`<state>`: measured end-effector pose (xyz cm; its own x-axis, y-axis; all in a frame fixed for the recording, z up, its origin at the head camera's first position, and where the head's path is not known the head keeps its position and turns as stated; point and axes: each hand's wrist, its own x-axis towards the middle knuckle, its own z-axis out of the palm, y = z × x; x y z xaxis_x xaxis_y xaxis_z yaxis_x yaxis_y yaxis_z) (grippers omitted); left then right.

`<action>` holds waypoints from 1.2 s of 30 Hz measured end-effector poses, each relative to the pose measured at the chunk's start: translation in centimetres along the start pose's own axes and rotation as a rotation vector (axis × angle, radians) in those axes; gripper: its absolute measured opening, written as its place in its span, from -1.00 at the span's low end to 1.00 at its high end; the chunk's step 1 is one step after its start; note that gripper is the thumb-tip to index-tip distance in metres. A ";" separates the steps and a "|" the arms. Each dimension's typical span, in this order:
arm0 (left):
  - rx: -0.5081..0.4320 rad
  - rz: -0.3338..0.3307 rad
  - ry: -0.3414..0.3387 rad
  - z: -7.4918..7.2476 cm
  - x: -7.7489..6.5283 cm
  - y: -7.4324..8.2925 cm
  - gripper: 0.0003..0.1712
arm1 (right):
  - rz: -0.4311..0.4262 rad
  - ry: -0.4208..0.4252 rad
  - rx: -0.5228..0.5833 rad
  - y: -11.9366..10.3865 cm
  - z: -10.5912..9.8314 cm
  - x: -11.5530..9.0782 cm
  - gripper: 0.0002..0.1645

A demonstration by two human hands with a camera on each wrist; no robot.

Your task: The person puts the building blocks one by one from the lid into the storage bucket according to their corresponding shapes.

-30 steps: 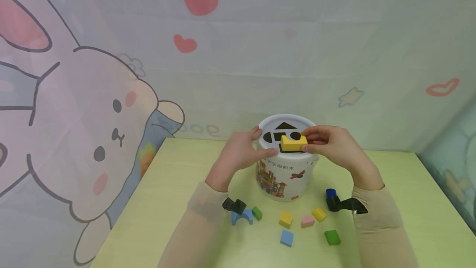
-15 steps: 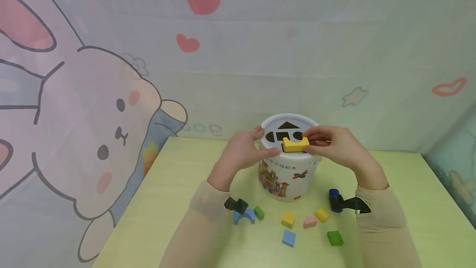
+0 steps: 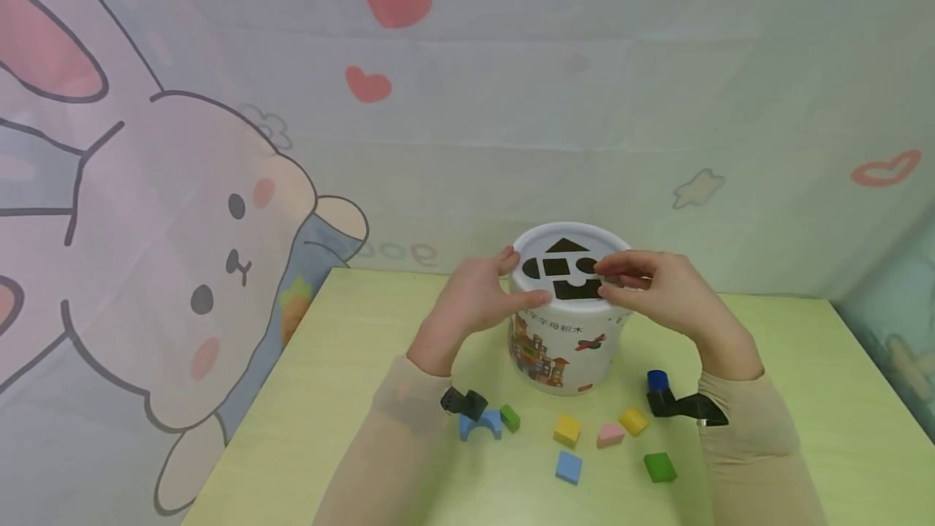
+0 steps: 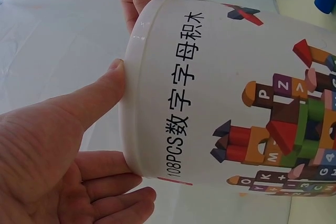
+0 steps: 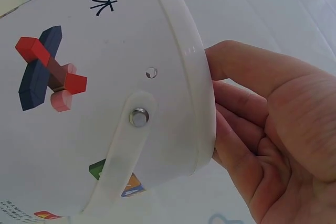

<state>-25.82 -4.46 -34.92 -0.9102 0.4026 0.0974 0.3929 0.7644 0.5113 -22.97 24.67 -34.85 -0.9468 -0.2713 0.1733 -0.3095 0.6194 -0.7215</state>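
A white round bucket with printed block pictures stands at the table's back. Dark shaped cutouts mark its white lid: a triangle, a half-round, a square, a circle and an arch-shaped slot. My left hand holds the lid's left side, thumb at the front rim and fingers further round the edge. At the right rim is my right hand, its thumb and fingers apart beside the arch slot with nothing visible between them. The right wrist view shows those fingers partly hidden behind the rim.
Before the bucket lie a blue arch block, a small green block, two yellow blocks, a pink block, a blue square block and a green block. A dark blue cylinder stands by the right wrist strap.
The yellow arch block that my right hand held over the arch slot has gone from sight, and the slot shows dark. Both hands stay almost in place at the lid.
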 end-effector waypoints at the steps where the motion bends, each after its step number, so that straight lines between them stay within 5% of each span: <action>1: -0.001 -0.001 0.000 0.0 0.0 0.0 0.09 | 0.002 0.001 0.000 0.0 0.0 0.0 -0.52; 23: 0.004 -0.005 -0.004 -0.4 -0.5 0.3 0.09 | 0.019 0.017 0.064 -0.2 0.4 -0.7 -0.50; 36: -0.018 -0.010 -0.005 -0.5 -0.6 0.2 0.08 | -0.039 0.171 0.248 1.7 2.1 -1.7 -0.58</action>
<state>-25.28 -4.75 -34.46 -0.9134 0.3975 0.0883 0.3813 0.7589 0.5279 -21.65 24.63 -37.78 -0.9421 -0.1503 0.2998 -0.3353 0.4062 -0.8501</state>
